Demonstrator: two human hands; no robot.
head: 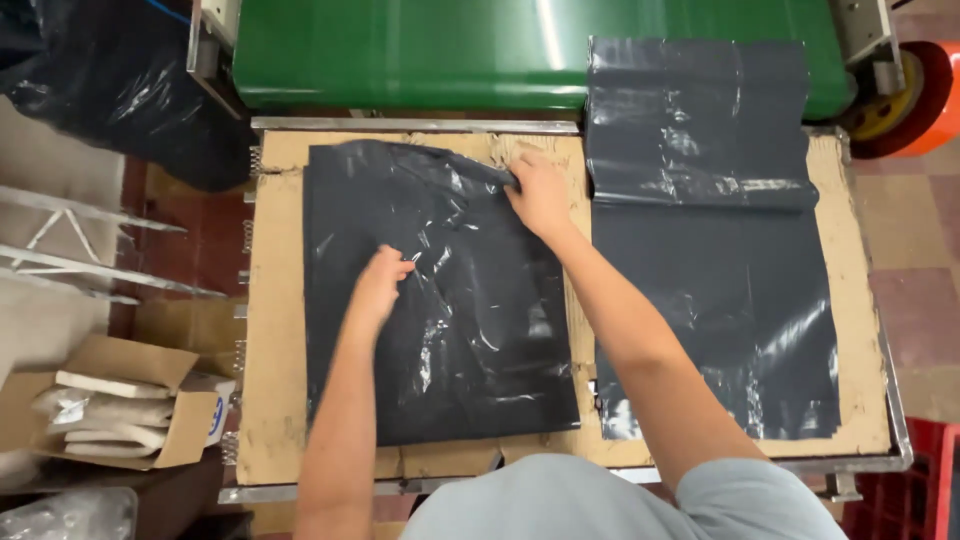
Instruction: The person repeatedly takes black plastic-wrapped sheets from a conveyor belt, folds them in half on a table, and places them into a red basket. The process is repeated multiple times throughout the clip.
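**Now both hands on the dark plastic bag**

Clearly I see the dark plastic bag (440, 300) lying flat at centre left of the frame on the cardboard-topped desk (270, 400). My right hand (540, 192) pinches its upper right corner, grip narrow on the film. My left hand (380, 285) presses near the bag's middle, fingers curled; whether it holds a fold I cannot tell. I judge the bag light, limp and slippery, best taken at an edge or corner. A stack of similar bags (710, 250) lies at right.

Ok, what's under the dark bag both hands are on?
The dark plastic bag lies on a cardboard sheet covering a metal-framed table. Cardboard shows around its edges; anything beneath or inside the bag is hidden.
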